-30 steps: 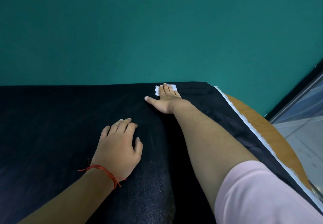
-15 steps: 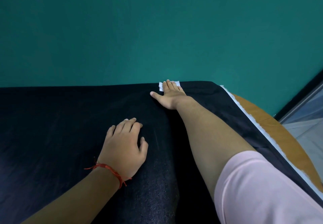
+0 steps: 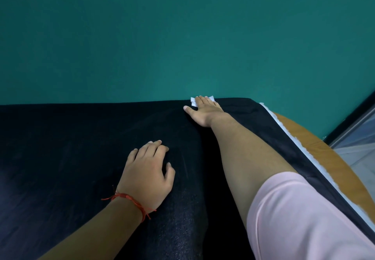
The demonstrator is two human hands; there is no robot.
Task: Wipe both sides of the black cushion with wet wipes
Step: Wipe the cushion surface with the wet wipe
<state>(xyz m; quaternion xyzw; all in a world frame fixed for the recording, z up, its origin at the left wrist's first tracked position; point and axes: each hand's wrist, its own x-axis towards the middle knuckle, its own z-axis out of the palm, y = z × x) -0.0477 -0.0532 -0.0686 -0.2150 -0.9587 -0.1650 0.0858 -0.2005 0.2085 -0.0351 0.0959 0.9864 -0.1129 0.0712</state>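
A white wet wipe (image 3: 211,98) is being pressed at the far edge of the large black fabric cushion (image 3: 60,148) under the straight, joined fingers of the right hand (image 3: 205,111). The loosely curled left hand (image 3: 148,174) is being rested mid-cushion. Top side underway; a return stroke is probably needed.

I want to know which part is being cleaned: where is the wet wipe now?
In the head view, the white wet wipe lies under the flat right hand at the far edge of the black cushion, right of centre, by the teal wall.
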